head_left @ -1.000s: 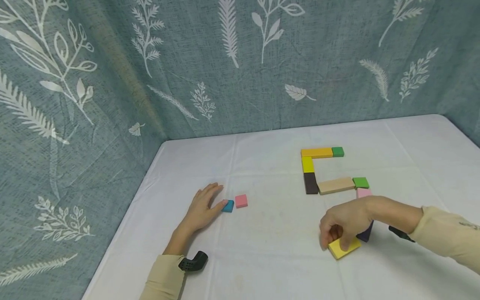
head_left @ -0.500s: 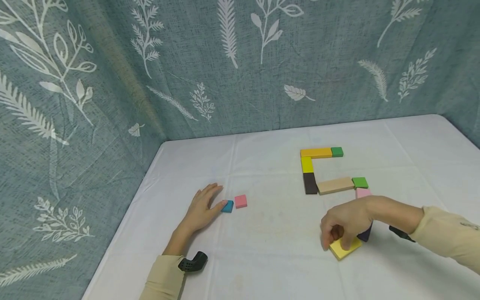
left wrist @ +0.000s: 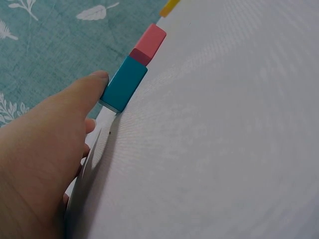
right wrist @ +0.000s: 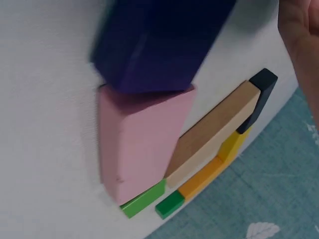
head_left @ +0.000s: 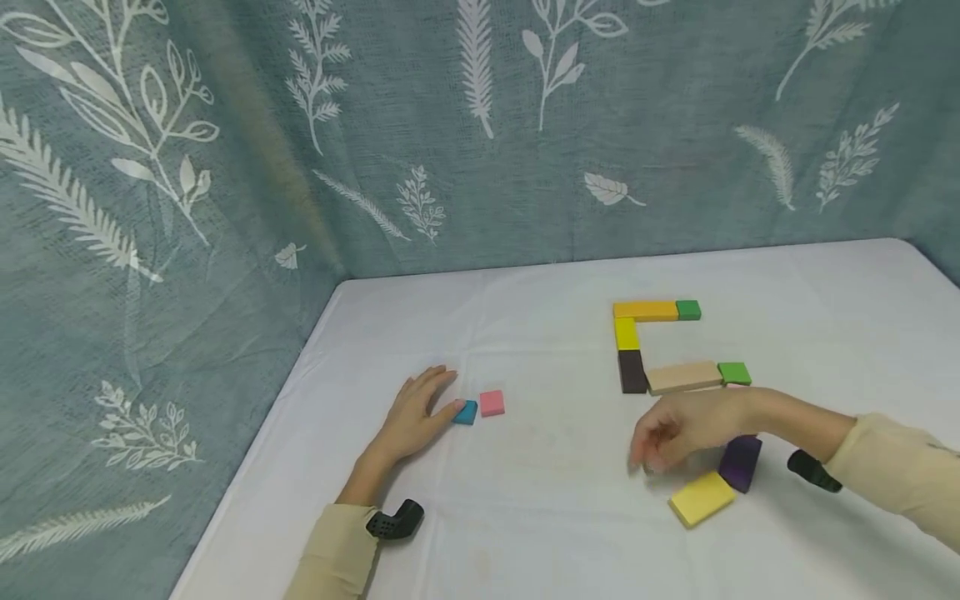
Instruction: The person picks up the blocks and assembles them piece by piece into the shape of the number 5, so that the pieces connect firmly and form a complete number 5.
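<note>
My left hand [head_left: 412, 421] rests on the white table with its fingers spread, the thumb touching a small blue block [head_left: 467, 413]. Right beside that block lies a pink square block [head_left: 492, 403]. My right hand [head_left: 693, 425] hovers over the table, fingers loosely bent and holding nothing. Below it a pale yellow block [head_left: 702, 499] lies at an angle, one corner against a dark purple block [head_left: 741, 463]. A longer pink block [right wrist: 144, 144] joins the purple one in the right wrist view; my right wrist mostly hides it in the head view.
The block line continues through a light green block [head_left: 734, 372], a bare wooden block [head_left: 684, 377], a dark block [head_left: 632, 372], a bright yellow block [head_left: 627, 333], an orange block [head_left: 647, 311] and a green block [head_left: 688, 310]. A leaf-patterned curtain [head_left: 510, 192] hangs behind the table.
My right hand has let go of the pale yellow block and moved up and left of it. The left hand stays beside the blue block. The head view has shifted slightly.
</note>
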`<control>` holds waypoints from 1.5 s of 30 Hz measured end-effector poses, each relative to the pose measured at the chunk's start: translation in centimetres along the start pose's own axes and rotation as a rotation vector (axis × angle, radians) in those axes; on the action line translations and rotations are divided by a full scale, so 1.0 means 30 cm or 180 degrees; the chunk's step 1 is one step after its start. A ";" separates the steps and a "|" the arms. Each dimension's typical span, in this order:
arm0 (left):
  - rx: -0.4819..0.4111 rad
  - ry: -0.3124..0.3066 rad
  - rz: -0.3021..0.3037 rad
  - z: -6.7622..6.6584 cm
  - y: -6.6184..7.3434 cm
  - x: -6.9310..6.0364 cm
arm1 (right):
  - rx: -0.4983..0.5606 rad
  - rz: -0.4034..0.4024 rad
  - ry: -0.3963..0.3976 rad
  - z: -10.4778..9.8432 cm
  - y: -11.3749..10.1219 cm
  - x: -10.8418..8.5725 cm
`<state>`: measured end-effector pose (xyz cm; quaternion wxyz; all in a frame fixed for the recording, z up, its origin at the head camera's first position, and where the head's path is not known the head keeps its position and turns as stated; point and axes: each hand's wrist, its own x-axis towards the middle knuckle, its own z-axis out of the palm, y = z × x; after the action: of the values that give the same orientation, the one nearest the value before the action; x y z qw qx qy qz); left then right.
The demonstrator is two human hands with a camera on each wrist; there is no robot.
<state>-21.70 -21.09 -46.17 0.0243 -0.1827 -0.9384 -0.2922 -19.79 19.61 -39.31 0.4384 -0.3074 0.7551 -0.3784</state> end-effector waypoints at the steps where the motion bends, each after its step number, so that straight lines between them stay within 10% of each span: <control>1: 0.0002 -0.0010 -0.0005 0.002 0.002 0.002 | 0.0107 0.0054 0.0096 -0.002 -0.005 0.005; 13: -0.0007 -0.0016 0.0003 0.015 0.014 0.001 | 0.0779 0.0441 0.0850 -0.061 -0.099 0.186; 27: 0.0074 -0.0099 -0.0060 0.015 0.020 0.003 | 0.0556 0.0451 0.1348 -0.018 -0.180 0.464; 39: 0.0056 -0.0086 -0.0100 0.000 0.029 -0.002 | 0.0820 0.0275 0.1405 0.010 -0.234 0.565; 45: 0.0036 -0.0043 -0.0067 -0.007 0.026 -0.008 | 0.0446 0.0184 0.1297 0.019 -0.239 0.598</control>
<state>-21.22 -20.69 -45.61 0.0159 -0.1747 -0.9421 -0.2859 -25.98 1.38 -41.16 0.3076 -0.1716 0.8084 -0.4716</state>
